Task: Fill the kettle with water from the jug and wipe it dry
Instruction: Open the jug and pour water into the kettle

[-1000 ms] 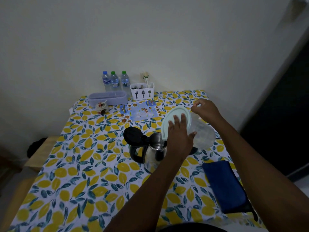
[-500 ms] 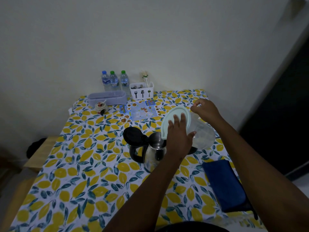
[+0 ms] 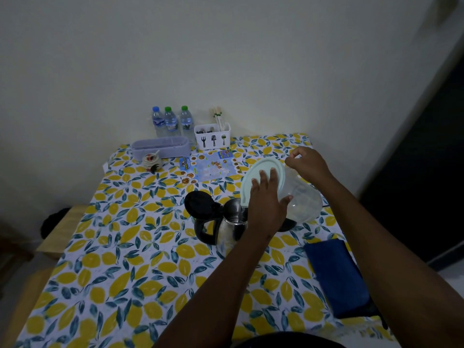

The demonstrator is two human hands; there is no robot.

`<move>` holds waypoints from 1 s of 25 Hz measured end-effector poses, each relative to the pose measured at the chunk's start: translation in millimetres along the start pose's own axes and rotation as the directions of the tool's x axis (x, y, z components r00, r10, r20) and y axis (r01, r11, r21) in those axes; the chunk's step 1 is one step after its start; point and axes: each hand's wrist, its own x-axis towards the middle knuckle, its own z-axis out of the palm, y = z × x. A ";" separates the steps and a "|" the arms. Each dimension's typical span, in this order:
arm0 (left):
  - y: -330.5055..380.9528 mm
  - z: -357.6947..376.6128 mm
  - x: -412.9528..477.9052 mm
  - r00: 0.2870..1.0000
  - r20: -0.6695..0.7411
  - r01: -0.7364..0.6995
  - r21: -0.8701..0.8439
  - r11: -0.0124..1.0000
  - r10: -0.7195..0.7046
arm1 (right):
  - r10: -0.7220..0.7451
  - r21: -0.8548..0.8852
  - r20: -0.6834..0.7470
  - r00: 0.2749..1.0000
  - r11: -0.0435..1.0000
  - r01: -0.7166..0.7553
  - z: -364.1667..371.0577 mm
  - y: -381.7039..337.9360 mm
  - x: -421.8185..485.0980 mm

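Note:
A steel kettle with a black handle stands mid-table, its black lid flipped open to the left. Over its mouth a clear plastic jug is tipped on its side, its pale green lid facing the kettle. My left hand lies flat against that lid with fingers spread. My right hand grips the jug's handle at its upper far side. The pour itself is hidden behind my left hand. A folded dark blue cloth lies at the table's right edge.
The table wears a lemon-print cover. At the back stand three water bottles, a white cutlery holder, a lilac box, a small jar and a printed sheet. A wooden bench sits left.
Almost nothing: the jug stays tipped over the kettle with both hands in the same hold, and the view has shifted very slightly.

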 end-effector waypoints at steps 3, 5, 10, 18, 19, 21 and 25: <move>-1.3 -0.2 -0.1 1.000 0.015 -0.015 0.010 1.000 0.014 | 0.009 0.038 -0.007 1.000 0.999 -0.009 2.6 5.4 -1.4; -0.9 0.9 0.4 0.999 0.030 -0.033 0.039 0.999 0.032 | 0.040 0.092 -0.004 0.999 0.995 -0.040 3.5 11.2 -2.5; 7.1 8.8 3.7 0.991 0.104 -0.101 0.196 0.975 0.081 | 0.128 0.277 0.002 0.992 0.953 -0.123 4.3 41.0 -6.8; 35.2 57.0 21.8 0.963 0.252 -0.186 0.386 0.903 0.091 | 0.269 0.486 0.007 0.963 0.841 -0.239 -2.9 121.2 -8.4; 38.8 66.2 25.4 0.957 0.272 -0.204 0.393 0.897 0.099 | 0.293 0.498 0.001 0.956 0.829 -0.254 -5.9 132.8 -7.8; 47.5 87.9 35.5 0.943 0.311 -0.248 0.411 0.877 0.121 | 0.337 0.507 -0.012 0.942 0.814 -0.284 -14.2 157.8 -4.1; 63.2 134.1 60.3 0.913 0.378 -0.323 0.444 0.836 0.152 | 0.419 0.556 -0.045 0.907 0.765 -0.326 -31.8 205.7 7.2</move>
